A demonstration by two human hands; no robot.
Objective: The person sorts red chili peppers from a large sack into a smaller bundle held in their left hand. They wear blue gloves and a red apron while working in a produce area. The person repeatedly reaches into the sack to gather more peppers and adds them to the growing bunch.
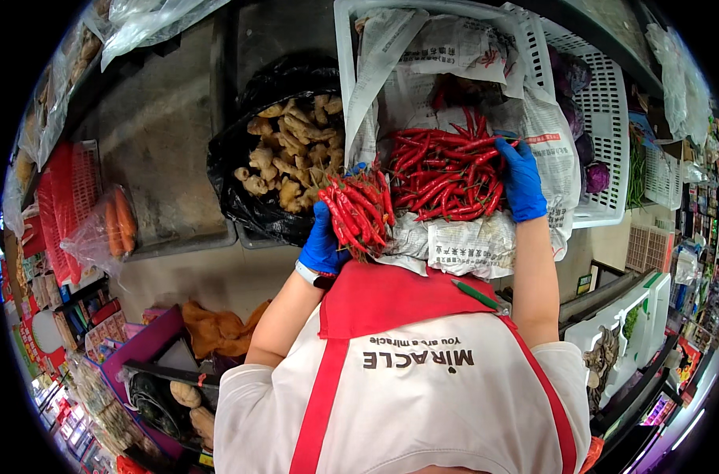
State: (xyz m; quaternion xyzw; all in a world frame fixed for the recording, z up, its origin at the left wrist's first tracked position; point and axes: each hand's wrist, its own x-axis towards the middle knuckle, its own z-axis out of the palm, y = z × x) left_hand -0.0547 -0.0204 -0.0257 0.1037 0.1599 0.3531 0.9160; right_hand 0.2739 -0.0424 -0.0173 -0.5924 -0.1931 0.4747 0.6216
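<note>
My left hand, in a blue glove, is closed around a bunch of red chili peppers and holds them at the near left edge of a white crate. A larger pile of red chili peppers lies in the crate on sheets of newspaper. At the right edge of this pile is my right hand, also gloved in blue. Its fingers are bent together on a chili pepper there, partly hidden by the glove.
Left of the crate, ginger roots fill a black plastic bag. Purple cabbages sit in a white slotted basket on the right. Carrots in clear plastic lie far left. A green pen rests against my red apron.
</note>
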